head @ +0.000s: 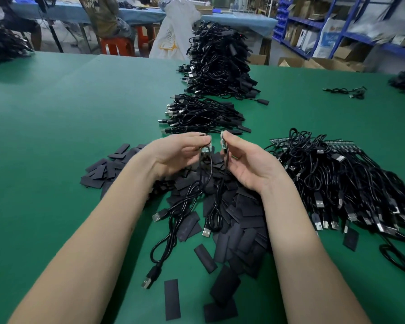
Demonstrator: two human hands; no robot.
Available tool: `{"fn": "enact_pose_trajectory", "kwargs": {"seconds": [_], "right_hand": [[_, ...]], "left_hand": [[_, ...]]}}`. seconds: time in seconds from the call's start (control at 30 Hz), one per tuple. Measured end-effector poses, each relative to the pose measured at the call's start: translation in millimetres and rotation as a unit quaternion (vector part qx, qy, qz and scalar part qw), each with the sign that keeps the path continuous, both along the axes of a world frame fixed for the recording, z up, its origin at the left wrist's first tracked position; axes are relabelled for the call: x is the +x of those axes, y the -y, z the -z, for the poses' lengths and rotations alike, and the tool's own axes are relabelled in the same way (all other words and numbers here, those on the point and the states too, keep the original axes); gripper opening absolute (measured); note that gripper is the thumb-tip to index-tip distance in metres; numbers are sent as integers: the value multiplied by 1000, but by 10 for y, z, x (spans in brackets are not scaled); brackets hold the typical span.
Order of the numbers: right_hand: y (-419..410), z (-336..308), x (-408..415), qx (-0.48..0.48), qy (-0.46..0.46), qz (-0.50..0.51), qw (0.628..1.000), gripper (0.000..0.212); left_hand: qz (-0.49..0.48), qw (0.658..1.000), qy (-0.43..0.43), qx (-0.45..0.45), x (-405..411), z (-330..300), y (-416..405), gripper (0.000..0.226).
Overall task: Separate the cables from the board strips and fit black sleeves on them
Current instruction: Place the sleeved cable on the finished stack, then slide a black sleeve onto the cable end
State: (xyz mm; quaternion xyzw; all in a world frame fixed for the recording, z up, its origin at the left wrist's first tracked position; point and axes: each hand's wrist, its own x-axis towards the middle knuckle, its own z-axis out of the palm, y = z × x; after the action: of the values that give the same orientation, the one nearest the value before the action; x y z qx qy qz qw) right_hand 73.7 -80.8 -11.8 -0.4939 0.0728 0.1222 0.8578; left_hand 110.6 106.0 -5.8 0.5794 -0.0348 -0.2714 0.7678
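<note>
My left hand [173, 153] pinches a small green board piece [206, 149] with black cables hanging from it. My right hand [248, 164] pinches a second small board piece [223, 142], a narrow gap away from the first, its cable [214, 206] dropping to the table. The hanging cables end in USB plugs [206, 231] on the green table [56, 136]. Under both hands lies a heap of flat black sleeves [241, 223]. To the right sits a pile of cables still joined to board strips [337, 174].
Two stacks of sleeved cables lie further away, a low one [201, 115] and a tall one [218, 61]. A loose cable [346, 91] rests at the far right. Beyond the table are a white bag [173, 31], red stools, seated people and blue shelving.
</note>
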Motion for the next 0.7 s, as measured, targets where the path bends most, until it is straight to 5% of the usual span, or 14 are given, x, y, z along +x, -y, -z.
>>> {"fn": "enact_pose_trajectory", "kwargs": {"seconds": [0.07,0.13,0.2,0.33,0.47,0.53,0.6,0.7], "right_hand": [[81,-6,5,-114,3,25,993,6],[133,-21,1,-179,-4,53,982,6],[135,-38,1,-177,-2,60,982,14],[94,-63,-2,-127,35,29,991,12],[81,-34,1,-176,92,28,980,10],[131,7,20,-340,140,30,929,5],[189,37,37,-516,176,-26,838,9],[190,36,24,-595,163,-124,777,20]], "left_hand": [[-60,983,81,155,50,8,-102,23],[-148,922,189,304,65,30,-144,24],[-198,880,262,343,50,-5,-100,16],[-59,957,189,211,3,-105,41,17],[-29,981,128,145,-34,-76,67,14],[-46,983,111,141,-24,-62,41,13],[-58,983,94,145,2,-60,-7,13],[-72,988,61,118,41,-48,-56,15]]}}
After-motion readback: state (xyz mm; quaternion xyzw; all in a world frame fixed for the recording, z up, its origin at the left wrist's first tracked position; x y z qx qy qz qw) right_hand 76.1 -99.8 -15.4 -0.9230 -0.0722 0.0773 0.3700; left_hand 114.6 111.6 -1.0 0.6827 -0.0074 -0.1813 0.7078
